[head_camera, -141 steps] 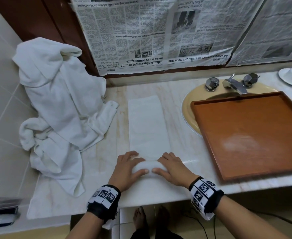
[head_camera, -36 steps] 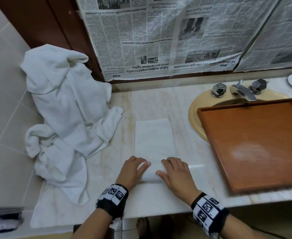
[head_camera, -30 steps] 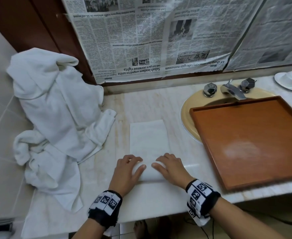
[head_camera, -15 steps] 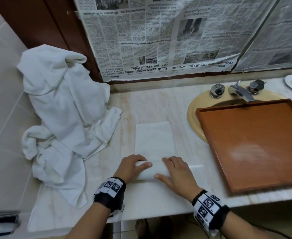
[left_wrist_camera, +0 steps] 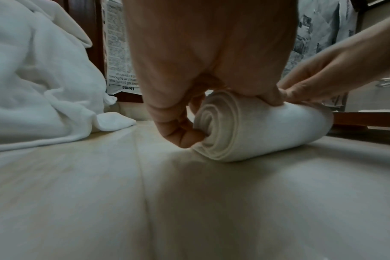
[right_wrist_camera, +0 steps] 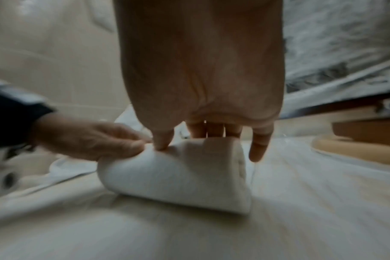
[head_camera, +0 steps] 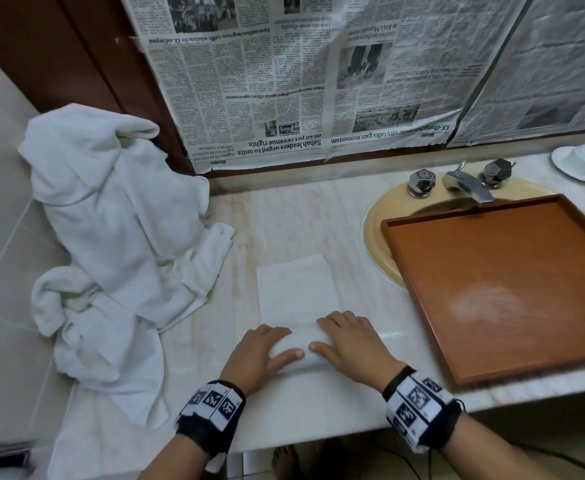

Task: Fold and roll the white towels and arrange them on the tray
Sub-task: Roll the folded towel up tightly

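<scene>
While the person is leaning over the counter (head_camera: 305,216), both hands are lying palm-down on the roll (head_camera: 301,351), side by side with the thumbs nearly meeting on its near face. The left hand (head_camera: 258,355) is curling over the roll's left end, its thumb (left_wrist_camera: 178,135) pressing against the spiral of layers there. The right hand (head_camera: 353,344) is covering the right half, fingers (right_wrist_camera: 214,130) bending over the top and thumb pinching into the cloth; its little finger is hanging clear of the roll's end. Both wrists are wearing black bands with checkered markers.

The roll is a thick, soft white cylinder of folded towel, sitting at the counter's near edge, between the heap (head_camera: 111,244) and the tray (head_camera: 512,289). Its unrolled tail (head_camera: 294,289) is lying flat as a narrow rectangle, reaching away toward the wall. The heap is a crumpled mass of white terry cloth, draping off the counter's left side. The tray is a shallow, square, reddish-brown wooden piece with a raised rim, resting partly over the yellow basin (head_camera: 377,237). The counter is pale, glossy, veined stone.
</scene>
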